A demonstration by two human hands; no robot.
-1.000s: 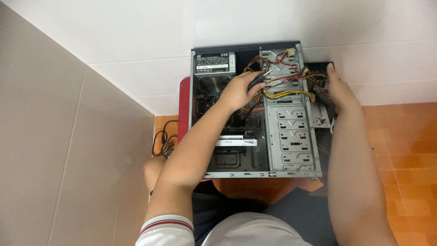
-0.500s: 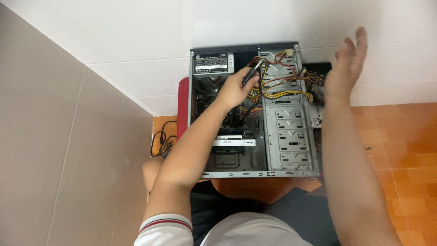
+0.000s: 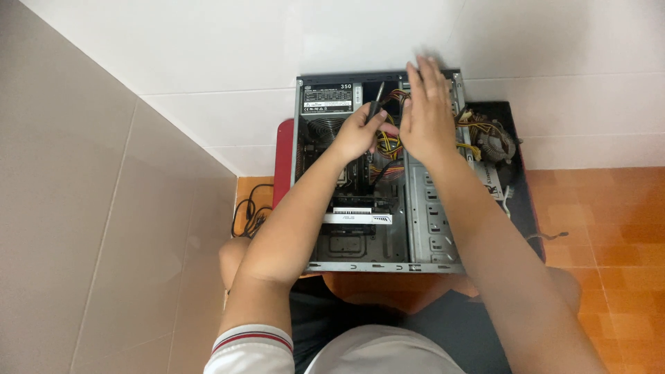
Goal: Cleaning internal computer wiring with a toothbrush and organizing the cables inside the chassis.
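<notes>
My left hand (image 3: 357, 131) is clamped on a screwdriver (image 3: 375, 116) over the cables (image 3: 388, 142) near the far edge of the open computer case (image 3: 443, 228); my right hand (image 3: 426, 114) hovers beside it, fingers together, flat. Best I steady the tip, clear of wires

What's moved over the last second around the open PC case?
The right hand left the case's right edge, lifted up open, and has now come back left over the cables, flat and open beside the left hand. The left hand now grips a dark tool, which looks like a screwdriver; a second ago none showed in it. The case and the power supply stayed put.
</notes>
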